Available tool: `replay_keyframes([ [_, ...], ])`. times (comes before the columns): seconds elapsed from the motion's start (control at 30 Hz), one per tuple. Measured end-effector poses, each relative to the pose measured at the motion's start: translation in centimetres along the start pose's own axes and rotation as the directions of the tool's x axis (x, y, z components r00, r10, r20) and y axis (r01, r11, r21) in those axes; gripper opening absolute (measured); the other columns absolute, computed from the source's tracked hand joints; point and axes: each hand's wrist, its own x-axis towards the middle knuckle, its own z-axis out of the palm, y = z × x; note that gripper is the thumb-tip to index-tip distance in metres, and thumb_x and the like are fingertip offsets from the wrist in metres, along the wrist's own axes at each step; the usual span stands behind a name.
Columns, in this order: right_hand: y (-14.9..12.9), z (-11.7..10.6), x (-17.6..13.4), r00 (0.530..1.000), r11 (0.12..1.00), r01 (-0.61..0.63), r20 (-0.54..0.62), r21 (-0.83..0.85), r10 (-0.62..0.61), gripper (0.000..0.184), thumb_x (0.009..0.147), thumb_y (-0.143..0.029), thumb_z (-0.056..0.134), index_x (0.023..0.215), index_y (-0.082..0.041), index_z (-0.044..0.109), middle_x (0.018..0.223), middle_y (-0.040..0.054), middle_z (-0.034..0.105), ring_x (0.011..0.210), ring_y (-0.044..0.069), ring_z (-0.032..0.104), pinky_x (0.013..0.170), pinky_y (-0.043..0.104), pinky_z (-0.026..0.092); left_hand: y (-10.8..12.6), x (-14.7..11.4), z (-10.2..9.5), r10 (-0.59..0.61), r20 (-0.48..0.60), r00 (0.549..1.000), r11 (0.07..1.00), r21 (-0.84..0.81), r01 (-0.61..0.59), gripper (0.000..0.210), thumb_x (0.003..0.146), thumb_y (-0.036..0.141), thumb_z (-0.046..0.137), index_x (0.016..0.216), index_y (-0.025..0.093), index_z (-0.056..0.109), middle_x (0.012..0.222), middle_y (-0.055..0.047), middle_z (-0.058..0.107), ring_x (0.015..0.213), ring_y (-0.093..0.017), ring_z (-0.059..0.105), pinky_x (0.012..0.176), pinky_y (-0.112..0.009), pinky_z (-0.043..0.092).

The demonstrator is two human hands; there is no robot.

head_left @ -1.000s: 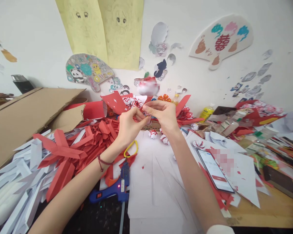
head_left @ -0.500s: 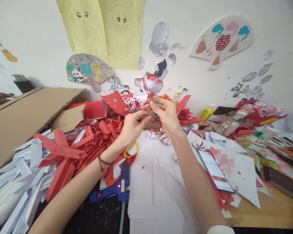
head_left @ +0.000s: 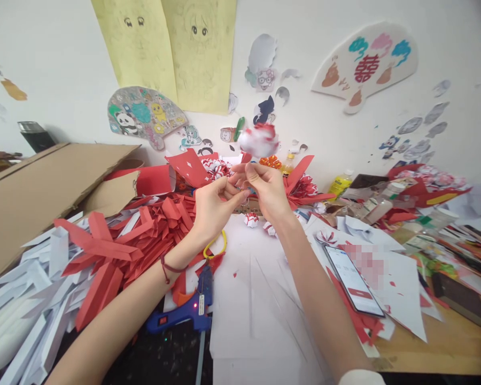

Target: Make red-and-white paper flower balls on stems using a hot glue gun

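A red-and-white paper flower (head_left: 259, 140), blurred by motion, stands above my hands in front of the wall. My right hand (head_left: 268, 192) is closed just beneath it, thumb and fingers pinched together where its stem would be. Close against it, my left hand (head_left: 213, 207) also pinches with thumb and fingertips at the lower part. The thin stem itself is mostly hidden by the fingers. Behind and under the hands, small red-and-white paper flowers (head_left: 251, 220) lie on white paper (head_left: 248, 321).
Folded red paper strips (head_left: 112, 248) and white strips (head_left: 24, 315) are heaped on the left. A blue glue gun (head_left: 184, 314) with a lit red light lies by my left forearm. On the right are a phone (head_left: 355, 280) and paper scraps. Cardboard (head_left: 56, 192) leans at far left.
The flower has moved a little right and tilts differently. My hands have shifted slightly, still close together. A green shape now shows on the wall beside the flower.
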Motion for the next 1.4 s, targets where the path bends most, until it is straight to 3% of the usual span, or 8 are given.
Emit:
replay_keyframes([
  [0.13,0.1,0.3,0.0,0.999,0.999,-0.037,-0.016,0.011,0.037,0.047,0.081,-0.067,0.070,0.091,-0.022,0.079,0.084,0.0046,0.077,0.071,0.015,0.065,0.066,0.028,0.052,-0.1,0.0,-0.1,0.009,-0.065,0.998,1.000,-0.018,-0.010,0.040,0.079,0.042,0.080,0.066,0.021,0.049,0.063,0.001,0.069,0.061,-0.014,0.065,0.060,-0.026,0.050],
  [0.27,0.0,0.5,-0.2,0.999,0.999,-0.033,-0.020,0.026,0.033,0.041,0.075,-0.060,0.080,0.088,-0.021,0.079,0.085,0.0041,0.078,0.072,0.015,0.066,0.068,0.028,0.054,0.2,0.0,-0.2,0.017,-0.096,0.995,1.000,0.027,-0.015,0.042,0.076,0.041,0.082,0.066,0.022,0.046,0.059,0.004,0.062,0.057,-0.013,0.061,0.054,-0.025,0.046],
  [0.43,-0.2,0.8,-0.4,0.999,0.999,0.032,-0.034,0.029,-0.031,0.031,0.080,-0.053,0.079,0.087,-0.022,0.079,0.080,0.0022,0.075,0.072,0.014,0.066,0.073,0.029,0.055,0.7,-0.1,-0.2,-0.003,-0.055,0.998,0.997,0.082,0.007,0.037,0.073,0.035,0.084,0.070,0.021,0.050,0.063,0.005,0.060,0.060,-0.013,0.061,0.055,-0.024,0.044],
  [0.63,-0.2,0.4,-0.1,0.997,0.998,0.042,-0.059,-0.046,-0.044,0.039,0.080,-0.061,0.075,0.090,-0.023,0.078,0.077,0.0022,0.073,0.070,0.015,0.063,0.071,0.029,0.054,0.7,-0.2,0.0,0.030,-0.024,0.999,0.998,0.054,-0.028,0.022,0.083,0.036,0.076,0.080,0.020,0.062,0.068,0.002,0.069,0.060,-0.013,0.064,0.057,-0.024,0.046],
  [0.93,-0.6,0.0,-0.1,0.999,0.999,0.031,-0.020,-0.038,-0.032,0.038,0.083,-0.060,0.073,0.093,-0.024,0.079,0.079,0.0023,0.074,0.068,0.015,0.061,0.067,0.028,0.052,1.1,-0.3,0.2,0.089,-0.045,0.995,0.985,0.154,-0.081,0.020,0.086,0.034,0.073,0.078,0.020,0.061,0.064,0.003,0.067,0.058,-0.012,0.061,0.057,-0.024,0.043],
  [1.2,-0.6,-0.1,-0.1,0.999,0.999,0.029,-0.028,-0.046,-0.030,0.041,0.081,-0.062,0.074,0.093,-0.023,0.079,0.079,0.0031,0.075,0.073,0.017,0.067,0.070,0.030,0.054,1.5,-0.7,0.3,0.125,-0.086,0.988,0.972,0.209,-0.105,0.011,0.088,0.030,0.071,0.089,0.021,0.065,0.075,0.002,0.072,0.067,-0.013,0.063,0.064,-0.024,0.046],
  [1.4,-0.7,-0.4,0.1,0.997,0.997,0.075,-0.028,0.000,-0.075,0.041,0.081,-0.061,0.075,0.090,-0.022,0.080,0.074,0.0023,0.073,0.065,0.013,0.062,0.063,0.027,0.050,1.4,-0.6,0.3,0.117,-0.118,0.986,0.979,0.180,-0.094,0.018,0.086,0.031,0.074,0.080,0.020,0.062,0.074,0.002,0.070,0.062,-0.010,0.059,0.060,-0.022,0.045],
])
